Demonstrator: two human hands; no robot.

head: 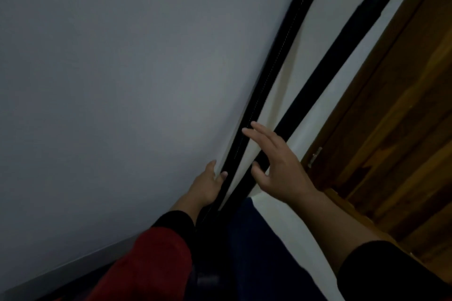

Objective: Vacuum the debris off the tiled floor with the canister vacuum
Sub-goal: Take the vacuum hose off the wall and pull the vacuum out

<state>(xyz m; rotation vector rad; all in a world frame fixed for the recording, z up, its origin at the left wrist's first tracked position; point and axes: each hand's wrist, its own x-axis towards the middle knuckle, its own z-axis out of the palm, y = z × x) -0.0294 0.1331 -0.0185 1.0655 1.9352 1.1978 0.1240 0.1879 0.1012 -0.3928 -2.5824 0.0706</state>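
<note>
A long black bar (266,80), thin like a vacuum wand, runs diagonally up against the wall; blur hides what it is. My left hand (208,186) grips its lower part, thumb on one side and fingers on the other. My right hand (278,164) hovers just right of it with fingers spread and empty, in front of a second black strip (342,44). Neither the canister nor the tiled floor nor any debris is in view.
A plain grey wall (110,68) fills the left side. White wall (315,22) shows between the two black strips. A brown wooden door (403,117) with a small metal latch (315,155) stands at the right. A dark blue shape (256,252) lies below my hands.
</note>
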